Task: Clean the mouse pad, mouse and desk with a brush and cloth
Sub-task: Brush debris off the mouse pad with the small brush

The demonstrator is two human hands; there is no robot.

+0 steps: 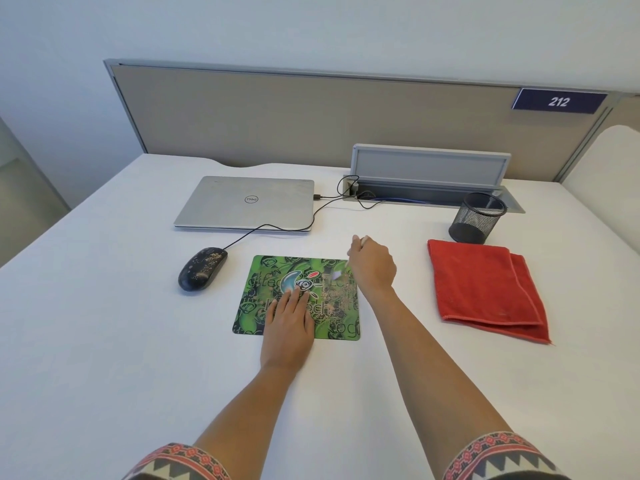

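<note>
A green patterned mouse pad (256, 296) lies in the middle of the white desk (104, 323), with brownish specks on its right half. My left hand (289, 322) lies flat on the pad, fingers together. My right hand (372, 266) is closed around a small white brush (337, 274), whose blurred head is over the pad's upper right corner. A black wired mouse (202, 273) with dusty specks sits on the desk left of the pad. A folded red cloth (485, 289) lies to the right, untouched.
A closed silver laptop (244, 202) lies behind the pad, with the mouse cable (277, 225) running to it. A black mesh pen cup (478, 217) stands behind the cloth. An open cable tray (429, 178) sits at the back by the grey partition (311, 116).
</note>
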